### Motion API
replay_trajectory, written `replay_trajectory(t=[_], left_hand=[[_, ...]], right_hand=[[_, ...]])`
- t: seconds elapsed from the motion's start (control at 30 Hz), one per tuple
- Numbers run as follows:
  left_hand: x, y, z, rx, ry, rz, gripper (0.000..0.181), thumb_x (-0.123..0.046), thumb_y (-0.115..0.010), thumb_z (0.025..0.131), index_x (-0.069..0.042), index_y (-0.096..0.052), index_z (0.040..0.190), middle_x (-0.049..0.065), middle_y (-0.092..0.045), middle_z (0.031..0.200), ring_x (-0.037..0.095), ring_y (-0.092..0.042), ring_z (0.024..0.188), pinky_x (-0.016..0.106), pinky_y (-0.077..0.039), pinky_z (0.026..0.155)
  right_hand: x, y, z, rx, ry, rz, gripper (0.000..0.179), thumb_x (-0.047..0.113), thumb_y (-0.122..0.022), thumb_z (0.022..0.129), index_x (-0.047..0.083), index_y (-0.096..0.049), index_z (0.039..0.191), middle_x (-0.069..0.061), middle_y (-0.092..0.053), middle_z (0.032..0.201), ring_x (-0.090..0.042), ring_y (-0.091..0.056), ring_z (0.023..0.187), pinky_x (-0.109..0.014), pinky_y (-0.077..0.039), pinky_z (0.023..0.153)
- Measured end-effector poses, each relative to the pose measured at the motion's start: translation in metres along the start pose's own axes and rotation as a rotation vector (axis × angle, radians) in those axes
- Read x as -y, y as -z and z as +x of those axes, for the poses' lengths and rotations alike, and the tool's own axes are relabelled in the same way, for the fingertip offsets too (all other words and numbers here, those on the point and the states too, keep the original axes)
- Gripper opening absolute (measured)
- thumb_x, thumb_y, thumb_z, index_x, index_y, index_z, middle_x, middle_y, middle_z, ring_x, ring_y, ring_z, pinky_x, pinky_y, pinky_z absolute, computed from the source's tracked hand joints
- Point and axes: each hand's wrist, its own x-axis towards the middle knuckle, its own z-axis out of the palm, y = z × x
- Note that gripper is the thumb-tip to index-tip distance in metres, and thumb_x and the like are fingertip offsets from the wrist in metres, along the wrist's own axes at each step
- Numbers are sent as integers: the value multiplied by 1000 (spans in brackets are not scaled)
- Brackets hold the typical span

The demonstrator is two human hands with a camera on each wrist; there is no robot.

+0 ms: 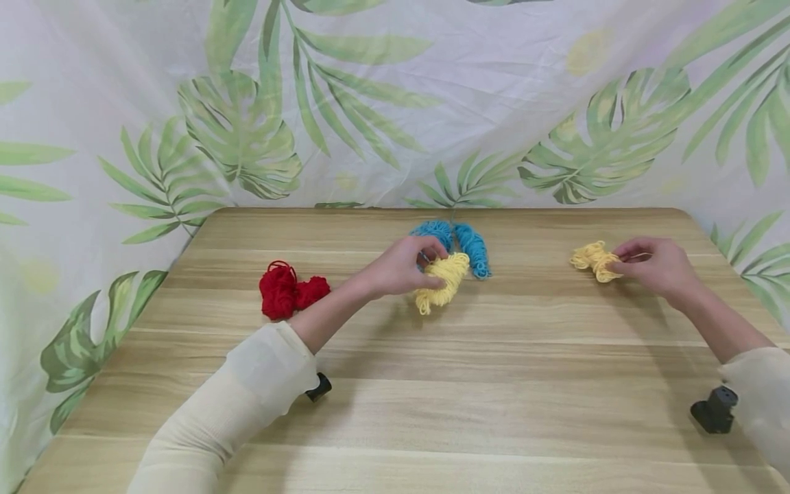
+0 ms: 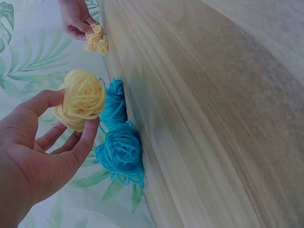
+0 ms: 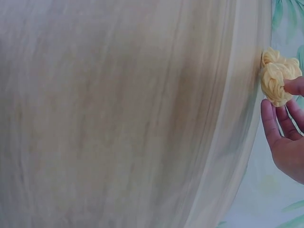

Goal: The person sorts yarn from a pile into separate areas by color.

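Near the middle of the table my left hand [image 1: 404, 266] pinches a pale yellow yarn bundle [image 1: 446, 281] between thumb and fingers. The left wrist view shows that yarn [image 2: 81, 99] held above the wood, in front of two blue yarn bundles. One blue bundle [image 1: 472, 250] lies just beyond it; the other blue bundle [image 1: 434, 232] is partly hidden behind my left hand. Over at the right, my right hand [image 1: 659, 267] pinches a smaller, deeper yellow yarn bundle [image 1: 596, 261]. In the right wrist view, thumb and fingers close on this yarn [image 3: 275, 78].
Two red yarn bundles [image 1: 279, 291] lie left of my left forearm, touching each other. A black device [image 1: 714, 410] is by the right sleeve, and another black piece [image 1: 319, 387] shows beneath the left sleeve. A leaf-patterned cloth [image 1: 370, 103] hangs behind the wooden table [image 1: 469, 398].
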Motion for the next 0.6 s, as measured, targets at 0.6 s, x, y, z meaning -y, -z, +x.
replay_trajectory(t=[0.6], left_hand=[[-8, -4, 4, 7, -9, -25, 35, -11, -79, 76, -7, -62, 105, 6, -57, 104, 21, -57, 93, 26, -48, 82]], right_hand=[[-10, 7, -5, -3, -25, -6, 46, 24, -77, 80, -10, -62, 107, 9, -68, 81, 12, -53, 70, -15, -46, 59]])
